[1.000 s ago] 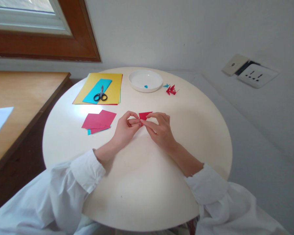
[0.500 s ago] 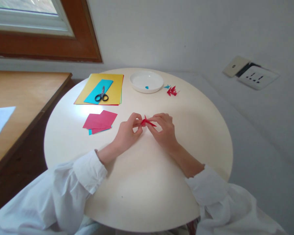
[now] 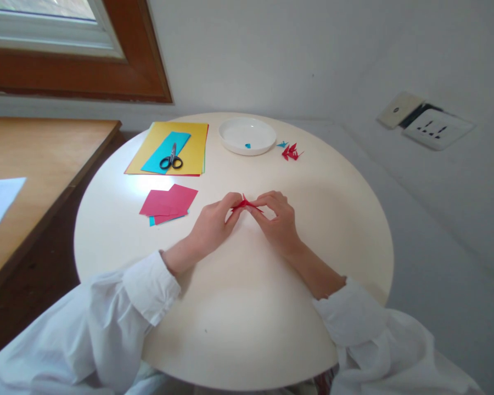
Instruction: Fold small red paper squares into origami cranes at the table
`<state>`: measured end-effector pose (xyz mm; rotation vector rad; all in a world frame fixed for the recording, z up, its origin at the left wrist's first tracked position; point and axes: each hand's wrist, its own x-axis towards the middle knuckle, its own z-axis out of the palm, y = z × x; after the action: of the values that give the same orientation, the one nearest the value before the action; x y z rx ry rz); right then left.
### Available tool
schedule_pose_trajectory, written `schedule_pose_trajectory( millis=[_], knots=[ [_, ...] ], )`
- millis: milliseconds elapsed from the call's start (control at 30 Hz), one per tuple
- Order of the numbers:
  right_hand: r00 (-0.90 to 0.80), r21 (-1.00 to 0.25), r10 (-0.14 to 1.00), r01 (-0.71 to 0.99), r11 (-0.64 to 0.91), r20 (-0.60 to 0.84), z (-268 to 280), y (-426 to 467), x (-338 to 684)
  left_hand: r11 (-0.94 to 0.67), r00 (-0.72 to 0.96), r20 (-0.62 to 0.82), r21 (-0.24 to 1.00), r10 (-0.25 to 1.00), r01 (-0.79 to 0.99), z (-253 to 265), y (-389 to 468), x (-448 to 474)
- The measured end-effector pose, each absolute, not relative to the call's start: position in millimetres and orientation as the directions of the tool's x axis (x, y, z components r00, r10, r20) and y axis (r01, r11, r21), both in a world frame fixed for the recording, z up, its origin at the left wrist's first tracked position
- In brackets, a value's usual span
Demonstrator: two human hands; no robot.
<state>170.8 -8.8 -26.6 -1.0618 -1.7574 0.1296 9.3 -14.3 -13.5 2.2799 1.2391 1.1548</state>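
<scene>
A small red origami crane [image 3: 244, 203] is held between both hands above the round white table [image 3: 239, 307]. My left hand [image 3: 214, 220] pinches its left side between thumb and forefinger. On the other side, my right hand [image 3: 278, 219] grips it with thumb and fingertips. One thin point sticks up in the middle, and other points spread out to the sides. Left of my hands lie red paper squares [image 3: 168, 202], with a blue sheet [image 3: 152, 221] peeking out beneath them.
Black-handled scissors [image 3: 172, 159] lie on a blue paper strip [image 3: 156, 156] over yellow sheets [image 3: 193, 159]. A white dish [image 3: 247, 123] holds a tiny blue piece [image 3: 247, 146]. Beside it are red folded cranes [image 3: 292, 152] and a blue one [image 3: 282, 144]. A wooden desk [image 3: 53, 148] stands left.
My left finger and thumb have shifted slightly on the red crane, and its wings now look spread wider and flatter. My right hand keeps nearly the same grip.
</scene>
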Motion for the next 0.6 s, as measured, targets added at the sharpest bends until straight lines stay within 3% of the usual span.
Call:
schedule_pose_trajectory(
  millis=[333, 600],
  knots=[
    [-0.005, -0.737, 0.82, 0.434, 0.518, 0.573, -26.4, -10.6, 169.1, -0.596, 0.327, 0.51, 0.56, 0.796, 0.575, -13.2, -14.7, 9.7],
    [0.005, -0.779, 0.855, 0.415, 0.47, 0.518, -26.0, -10.6, 168.8, -0.557, 0.3, 0.477, 0.609, 0.826, 0.565, -9.7, -16.1, 10.1]
  ],
)
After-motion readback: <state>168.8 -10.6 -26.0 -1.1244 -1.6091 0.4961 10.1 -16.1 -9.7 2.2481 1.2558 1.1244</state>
